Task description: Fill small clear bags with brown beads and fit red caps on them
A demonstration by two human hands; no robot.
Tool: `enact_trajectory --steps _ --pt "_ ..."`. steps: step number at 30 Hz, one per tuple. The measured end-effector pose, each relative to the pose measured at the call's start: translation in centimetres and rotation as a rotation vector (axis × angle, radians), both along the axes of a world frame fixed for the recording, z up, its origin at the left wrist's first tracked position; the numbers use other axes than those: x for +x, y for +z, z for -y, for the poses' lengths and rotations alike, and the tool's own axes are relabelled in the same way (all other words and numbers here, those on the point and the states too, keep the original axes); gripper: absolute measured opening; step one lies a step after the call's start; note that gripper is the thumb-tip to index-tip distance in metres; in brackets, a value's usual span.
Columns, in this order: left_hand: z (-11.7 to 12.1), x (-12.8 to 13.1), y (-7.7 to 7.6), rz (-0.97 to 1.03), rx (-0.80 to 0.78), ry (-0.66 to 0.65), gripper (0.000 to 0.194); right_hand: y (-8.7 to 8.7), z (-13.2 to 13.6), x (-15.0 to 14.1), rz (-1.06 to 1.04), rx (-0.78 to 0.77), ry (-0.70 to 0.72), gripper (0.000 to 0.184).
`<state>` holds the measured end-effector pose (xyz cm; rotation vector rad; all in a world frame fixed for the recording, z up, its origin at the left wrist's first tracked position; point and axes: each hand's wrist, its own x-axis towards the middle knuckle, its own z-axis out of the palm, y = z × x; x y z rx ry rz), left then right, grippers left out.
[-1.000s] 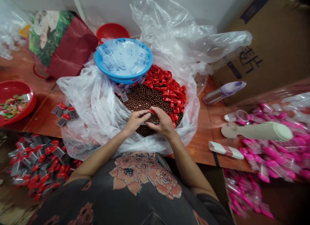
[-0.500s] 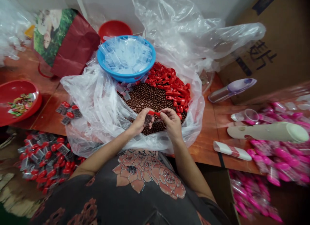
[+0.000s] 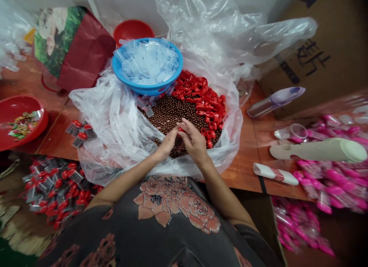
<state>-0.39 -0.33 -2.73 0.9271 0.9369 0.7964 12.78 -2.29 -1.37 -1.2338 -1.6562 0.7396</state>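
My left hand (image 3: 168,143) and my right hand (image 3: 194,141) meet over a mass of small brown balls (image 3: 172,113) in an open plastic bag (image 3: 113,117). Between them is a small clear container with a red cap (image 3: 181,129). Fingers of both hands close round it, so most of it is hidden. Loose red caps (image 3: 211,115) lie heaped on the balls at the right. Behind them a blue bowl (image 3: 148,89) holds many clear plastic containers (image 3: 149,63).
Several filled red-capped containers (image 3: 82,135) sit left of the bag, with a larger pile (image 3: 57,190) lower down. A red bowl (image 3: 27,102) holds small colourful pieces. At right are a purple-handled tool (image 3: 276,102), a pale bottle-like object (image 3: 316,152), pink-capped containers (image 3: 339,186) and a cardboard box (image 3: 339,67).
My right hand has moved left and closed in against my left hand. The red cap, stretched out between the hands before, is now mostly covered by fingers.
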Motion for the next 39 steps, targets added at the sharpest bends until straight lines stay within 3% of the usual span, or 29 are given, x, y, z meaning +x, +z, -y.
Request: enact_trajectory --steps 4,10,16,20,23,33,39 --pt "0.2 0.4 -0.1 0.039 -0.022 0.166 0.059 -0.1 0.1 -0.4 0.178 0.005 0.101 0.067" --pt "-0.2 -0.3 0.4 0.011 -0.111 0.136 0.057 -0.8 0.2 -0.2 0.348 0.060 0.209 0.100" --pt "-0.3 -0.8 0.7 0.085 -0.084 0.201 0.046 -0.5 0.0 -0.3 0.508 0.186 0.117 0.078" --pt "-0.5 -1.2 1.0 0.061 -0.145 0.152 0.058 0.2 -0.4 -0.1 0.631 0.187 0.177 0.080" --pt "-0.6 -1.4 1.1 0.041 -0.090 0.137 0.056 0.2 -0.7 -0.3 0.630 0.190 0.178 0.077" --pt "-0.7 -1.7 1.9 0.004 -0.040 0.171 0.051 -0.5 -1.8 -1.0 0.644 0.354 0.143 0.058" --pt "-0.2 -1.8 0.8 0.016 -0.038 0.185 0.046 -1.7 -1.9 -1.1 0.693 0.487 0.138 0.058"
